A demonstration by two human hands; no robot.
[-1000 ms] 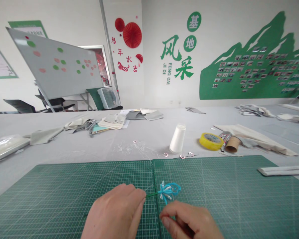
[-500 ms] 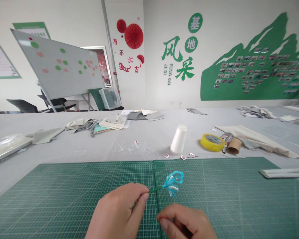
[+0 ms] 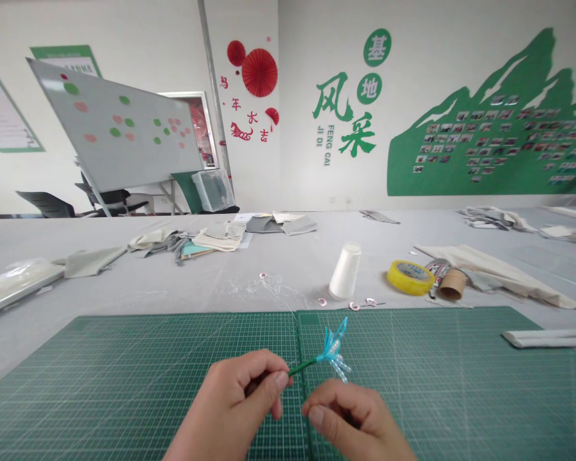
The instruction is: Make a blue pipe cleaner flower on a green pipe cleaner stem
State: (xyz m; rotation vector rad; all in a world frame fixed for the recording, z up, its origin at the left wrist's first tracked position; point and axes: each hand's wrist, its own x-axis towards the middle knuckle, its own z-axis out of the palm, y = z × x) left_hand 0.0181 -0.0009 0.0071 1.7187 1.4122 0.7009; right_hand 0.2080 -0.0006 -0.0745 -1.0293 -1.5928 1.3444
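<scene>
A blue flower-like piece with pearly beads [image 3: 333, 352] sits at the end of a green wrapped stem [image 3: 302, 367]. Thumb and fingers of my left hand [image 3: 244, 394] pinch that stem, with the flower pointing to the right. My right hand [image 3: 352, 413] is just below the flower, its thumb and forefinger pressed together; whatever they hold, if anything, is too small to make out. Both hands are above the green cutting mat [image 3: 139, 371].
Beyond the mat stand a white thread cone [image 3: 345, 272], yellow tape [image 3: 410, 277] and a cardboard tube [image 3: 452, 283]. Small pink rings [image 3: 354, 306] and loose thread lie near the cone. Fabric pieces [image 3: 221, 235] are further back; a rolled cloth [image 3: 547, 337] rests at right.
The flower has turned about its stem and now shows its petals from the side. My left fingers have shifted on the stem, while my right hand stays almost in place.
</scene>
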